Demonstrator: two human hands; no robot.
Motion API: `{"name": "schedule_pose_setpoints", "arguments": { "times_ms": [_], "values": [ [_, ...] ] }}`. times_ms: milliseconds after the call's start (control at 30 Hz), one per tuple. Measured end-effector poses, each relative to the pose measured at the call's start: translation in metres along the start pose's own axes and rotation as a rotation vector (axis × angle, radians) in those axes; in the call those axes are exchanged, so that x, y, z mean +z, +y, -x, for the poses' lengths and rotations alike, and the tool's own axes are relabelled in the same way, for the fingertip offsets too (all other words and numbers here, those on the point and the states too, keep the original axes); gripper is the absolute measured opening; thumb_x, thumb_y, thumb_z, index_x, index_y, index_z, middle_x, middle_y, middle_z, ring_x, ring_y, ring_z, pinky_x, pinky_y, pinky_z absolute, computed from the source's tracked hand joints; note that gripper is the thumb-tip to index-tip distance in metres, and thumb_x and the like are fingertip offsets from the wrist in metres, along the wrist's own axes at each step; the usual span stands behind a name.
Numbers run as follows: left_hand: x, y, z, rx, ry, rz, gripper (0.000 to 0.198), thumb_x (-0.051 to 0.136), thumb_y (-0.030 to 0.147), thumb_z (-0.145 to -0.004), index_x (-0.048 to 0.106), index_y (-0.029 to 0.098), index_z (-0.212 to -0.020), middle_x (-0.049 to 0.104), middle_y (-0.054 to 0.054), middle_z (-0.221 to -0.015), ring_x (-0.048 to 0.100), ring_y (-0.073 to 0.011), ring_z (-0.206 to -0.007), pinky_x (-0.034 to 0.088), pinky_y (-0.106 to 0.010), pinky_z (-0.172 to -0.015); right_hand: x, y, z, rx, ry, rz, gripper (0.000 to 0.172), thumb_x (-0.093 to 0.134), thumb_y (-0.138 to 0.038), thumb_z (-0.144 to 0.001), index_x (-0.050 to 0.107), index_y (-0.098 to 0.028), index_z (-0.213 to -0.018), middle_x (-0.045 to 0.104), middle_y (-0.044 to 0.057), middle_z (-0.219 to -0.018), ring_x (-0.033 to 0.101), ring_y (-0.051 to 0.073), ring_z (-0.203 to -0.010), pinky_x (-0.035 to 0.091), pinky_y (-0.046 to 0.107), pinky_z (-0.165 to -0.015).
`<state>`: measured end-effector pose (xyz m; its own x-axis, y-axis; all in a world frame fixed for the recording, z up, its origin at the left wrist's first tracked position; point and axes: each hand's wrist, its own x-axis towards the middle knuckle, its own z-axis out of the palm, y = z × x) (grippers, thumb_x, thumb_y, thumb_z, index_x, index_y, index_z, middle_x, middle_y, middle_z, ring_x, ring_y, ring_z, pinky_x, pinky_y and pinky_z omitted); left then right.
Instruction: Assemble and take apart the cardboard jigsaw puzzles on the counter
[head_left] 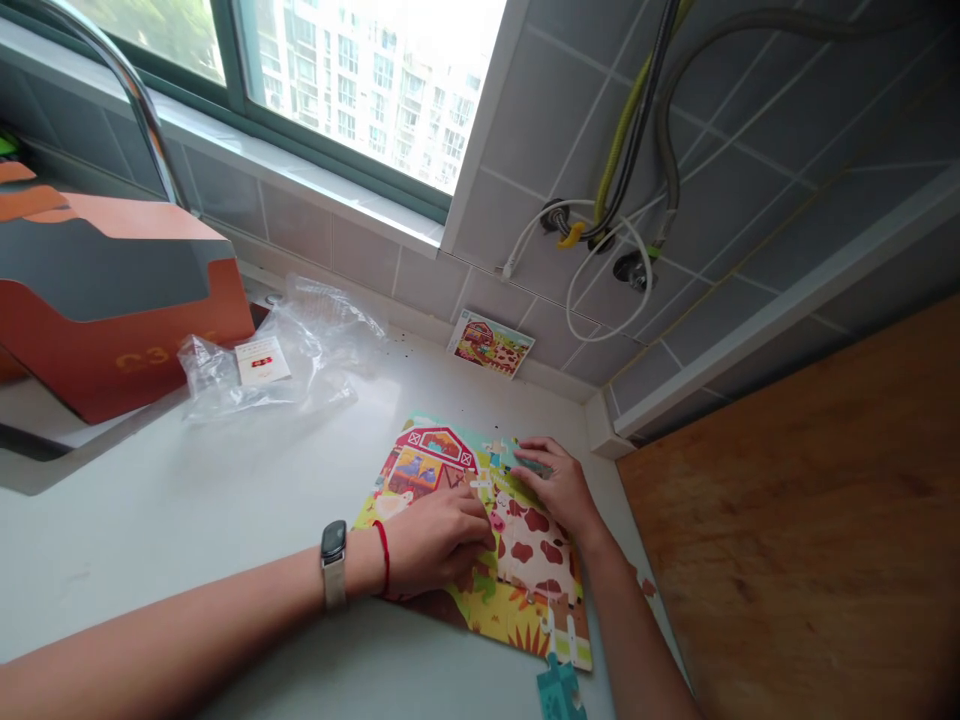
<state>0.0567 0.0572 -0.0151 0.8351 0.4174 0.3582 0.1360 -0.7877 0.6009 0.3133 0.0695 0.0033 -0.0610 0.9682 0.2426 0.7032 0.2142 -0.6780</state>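
In the head view, the farm puzzle [439, 452] lies flat on the white counter [187, 510], near the corner of the wall. The left hand [439, 540] rests palm down on the puzzle's middle, with the fingers loose and grasping nothing. The right hand [561, 487] pinches a teal piece [534, 466] at the puzzle's upper right edge. Another loose piece [559, 692] lies just below the puzzle.

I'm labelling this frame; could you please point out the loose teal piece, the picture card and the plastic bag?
loose teal piece [559, 692]: head view, its middle.
picture card [491, 344]: head view, printed face.
plastic bag [326, 338]: head view, crumpled middle.
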Motion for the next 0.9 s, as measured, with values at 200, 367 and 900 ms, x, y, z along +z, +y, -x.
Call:
{"name": "schedule_pose_setpoints", "arguments": {
  "times_ms": [200, 367, 900],
  "values": [
    [-0.020, 0.005, -0.005, 0.010, -0.021, 0.050, 0.020, 0.055, 0.013, -0.094, 0.070, 0.021, -0.104, 0.072, -0.006, -0.099, 0.065, -0.0209, -0.095, 0.052, -0.032, -0.085, -0.001, 0.007, 0.008, -0.050, 0.114, 0.040, 0.019, 0.073, -0.037, -0.087, 0.081, -0.024, -0.097, 0.071, 0.010, -0.118, 0.068, 0.025, -0.110, 0.056, 0.040, -0.097],
    [-0.047, -0.024, -0.052, -0.152, 0.097, -0.043, 0.023, 0.057, 0.023, -0.096, 0.067, 0.021, -0.117, 0.072, -0.008, -0.112, 0.069, -0.0229, -0.098, 0.055, -0.036, -0.087, -0.003, 0.007, 0.014, -0.109, 0.132, 0.064, 0.018, 0.072, -0.030, -0.088, 0.078, -0.026, -0.104, 0.069, 0.008, -0.119, 0.067, 0.024, -0.111, 0.057, 0.037, -0.097],
    [-0.028, -0.072, -0.127, -0.691, 0.162, 1.058, 0.032, 0.085, 0.017, -0.075, 0.054, 0.016, -0.084, 0.064, 0.003, -0.073, 0.073, -0.0148, -0.070, 0.059, -0.025, -0.063, 0.008, 0.009, 0.010, 0.200, 0.401, -0.290, 0.040, 0.074, -0.050, -0.085, 0.073, -0.019, -0.109, 0.077, 0.013, -0.104, 0.073, 0.027, -0.096, 0.063, 0.041, -0.085]
  ]
}}
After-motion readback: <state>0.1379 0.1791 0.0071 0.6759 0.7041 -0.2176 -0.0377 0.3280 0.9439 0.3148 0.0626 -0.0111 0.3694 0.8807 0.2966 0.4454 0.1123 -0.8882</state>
